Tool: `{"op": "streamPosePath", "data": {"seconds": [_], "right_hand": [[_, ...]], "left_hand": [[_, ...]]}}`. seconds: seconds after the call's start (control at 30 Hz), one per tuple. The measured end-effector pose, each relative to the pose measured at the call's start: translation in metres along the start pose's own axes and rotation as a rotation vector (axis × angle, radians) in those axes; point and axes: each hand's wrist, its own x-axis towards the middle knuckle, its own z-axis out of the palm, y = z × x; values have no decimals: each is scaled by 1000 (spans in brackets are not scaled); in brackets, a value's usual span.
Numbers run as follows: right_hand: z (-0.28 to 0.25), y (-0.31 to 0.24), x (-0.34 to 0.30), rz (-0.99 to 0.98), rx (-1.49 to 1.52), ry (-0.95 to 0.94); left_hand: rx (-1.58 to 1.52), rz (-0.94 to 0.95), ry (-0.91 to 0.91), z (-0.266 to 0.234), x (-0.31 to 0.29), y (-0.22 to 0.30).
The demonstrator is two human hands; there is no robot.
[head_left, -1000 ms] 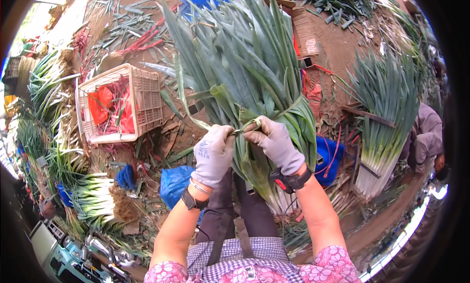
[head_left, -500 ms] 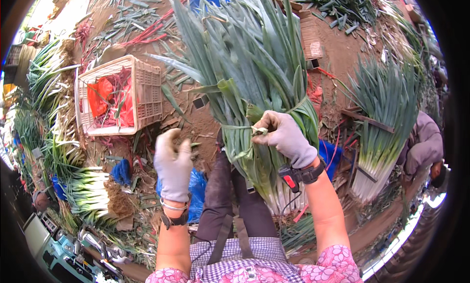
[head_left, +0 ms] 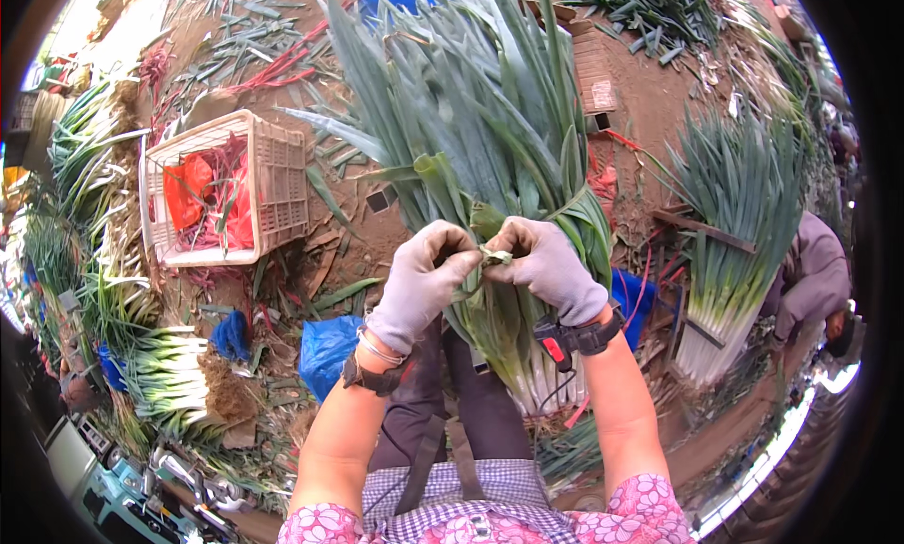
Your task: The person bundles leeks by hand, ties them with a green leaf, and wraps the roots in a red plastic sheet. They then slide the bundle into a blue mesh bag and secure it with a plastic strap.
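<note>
A big bundle of leeks (head_left: pixel 461 111) stands before me, green tops away from me and white stems near my legs. A leek leaf (head_left: pixel 493 256) is twisted at the middle of the bundle's near side. My right hand (head_left: pixel 551 266), gloved, pinches that leaf between thumb and fingers. Against it, my gloved left hand (head_left: pixel 424 276) is closed at the same twisted part, thumb and forefinger together. A leaf band (head_left: pixel 572 203) runs round the bundle's right side. The fingertips partly cover the twist.
Left of the bundle lies a plastic crate (head_left: pixel 280 191) with red strings and bags. A second leek bundle (head_left: pixel 744 233) leans in a metal frame at right, a crouching person (head_left: pixel 815 271) beside it. Loose leeks (head_left: pixel 169 379) lie lower left, near a blue plastic bag (head_left: pixel 325 354).
My left hand has moved right and up from beside the bundle, and its fingers have closed at the twisted leaf. My right hand has kept its pinch there.
</note>
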Motion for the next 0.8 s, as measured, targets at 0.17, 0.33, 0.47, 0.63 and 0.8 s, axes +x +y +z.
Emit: {"op": "streamPosePath", "data": {"seconds": [0.17, 0.33, 0.47, 0.63, 0.8], "right_hand": [[2, 0, 3, -13, -6, -24], [-2, 4, 2, 12, -91, -4], [-2, 4, -2, -55, -18, -16], [2, 0, 0, -27, 47, -4], [0, 1, -1, -47, 16, -8]], "left_hand": [[516, 361, 0, 0, 0, -6], [269, 2, 48, 0, -11, 30], [-95, -240, -694, -12, -39, 103], [364, 205, 35, 1, -5, -8], [294, 293, 153, 20, 4, -37]]}}
